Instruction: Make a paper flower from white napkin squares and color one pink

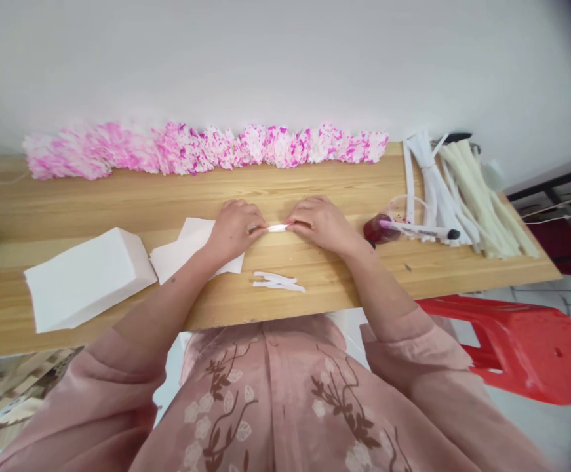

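Left hand [235, 229]: grip pinched shut on small folded white paper strip [277, 227], nine o'clock end.
Right hand [320, 223]: grip pinched shut on the three o'clock end.
Under both: light wooden bench [315, 180].

Left hand [236, 229], right hand [322, 226] pinching, fingertips nearly meeting.

Matt wood table [315, 183]; paper stack [86, 275]

paper stack [86, 278] left of hands [279, 227]; sticks [467, 193] right.
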Available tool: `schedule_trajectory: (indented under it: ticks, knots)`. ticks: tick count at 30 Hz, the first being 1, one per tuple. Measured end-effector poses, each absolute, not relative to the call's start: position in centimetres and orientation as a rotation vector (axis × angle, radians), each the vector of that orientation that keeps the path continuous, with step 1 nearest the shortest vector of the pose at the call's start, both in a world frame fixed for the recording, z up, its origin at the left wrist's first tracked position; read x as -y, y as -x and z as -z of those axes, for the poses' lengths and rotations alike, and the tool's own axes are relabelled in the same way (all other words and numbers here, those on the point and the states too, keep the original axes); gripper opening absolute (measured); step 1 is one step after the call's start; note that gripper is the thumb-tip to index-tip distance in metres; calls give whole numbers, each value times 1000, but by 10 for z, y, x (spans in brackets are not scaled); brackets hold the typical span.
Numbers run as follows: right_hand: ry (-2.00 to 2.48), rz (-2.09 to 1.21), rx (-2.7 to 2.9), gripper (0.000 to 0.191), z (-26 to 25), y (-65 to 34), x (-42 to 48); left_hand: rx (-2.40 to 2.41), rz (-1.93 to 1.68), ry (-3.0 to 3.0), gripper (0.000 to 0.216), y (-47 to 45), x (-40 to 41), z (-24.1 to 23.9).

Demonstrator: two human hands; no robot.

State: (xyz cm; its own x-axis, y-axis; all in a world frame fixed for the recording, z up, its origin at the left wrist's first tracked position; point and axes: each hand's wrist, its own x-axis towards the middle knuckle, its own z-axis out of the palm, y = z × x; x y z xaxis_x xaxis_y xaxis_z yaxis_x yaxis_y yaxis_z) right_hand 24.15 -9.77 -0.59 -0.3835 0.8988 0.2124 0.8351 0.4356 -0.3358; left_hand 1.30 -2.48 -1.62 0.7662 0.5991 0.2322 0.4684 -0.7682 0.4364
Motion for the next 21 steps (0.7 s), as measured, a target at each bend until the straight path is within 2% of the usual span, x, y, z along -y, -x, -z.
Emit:
schedule_trajectory:
  ticks: [9,21]
  knots:
    - [1492,-164,2351,28,10,-229,95,-836,-564,-2618,18,-13,27,18]
    - [1464,-139,2353,28,12,-223,96,-853,-563,-2635,24,-13,28,15]
